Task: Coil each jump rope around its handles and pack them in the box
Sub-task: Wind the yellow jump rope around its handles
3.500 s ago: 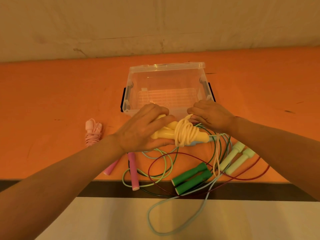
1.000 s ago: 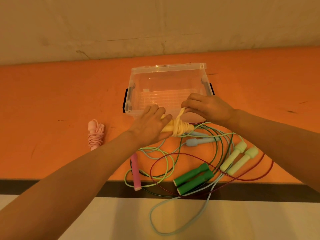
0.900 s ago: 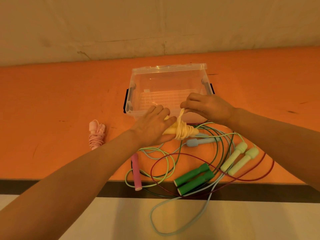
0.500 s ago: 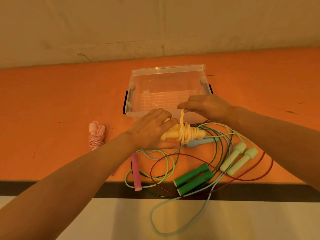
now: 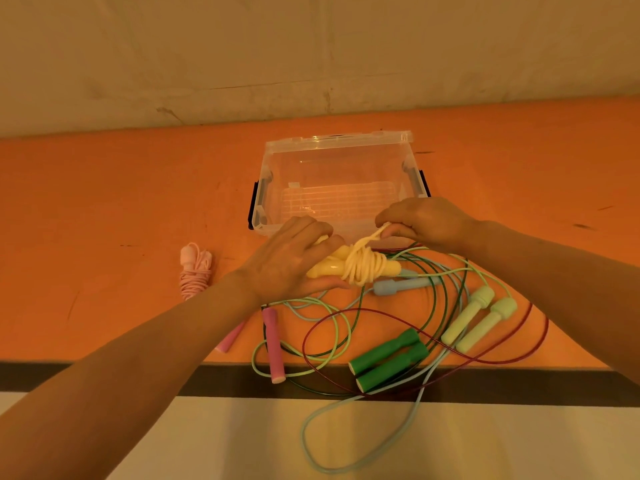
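My left hand grips the yellow jump rope's handles just in front of the clear plastic box. Yellow cord is wound round the handles in a thick coil. My right hand pinches the free end of that cord, pulled up and to the right of the coil. A pale pink rope, coiled on its handles, lies on the table to the left. The box holds no rope.
Loose ropes tangle near the table's front edge: dark green handles, light green handles, a blue handle, pink handles, and a red cord. A blue loop hangs past the edge. A wall stands behind the orange table.
The yellow coil has grown tighter on the handles. My right hand has drawn the cord's end up and to the right, and the bundle has shifted slightly.
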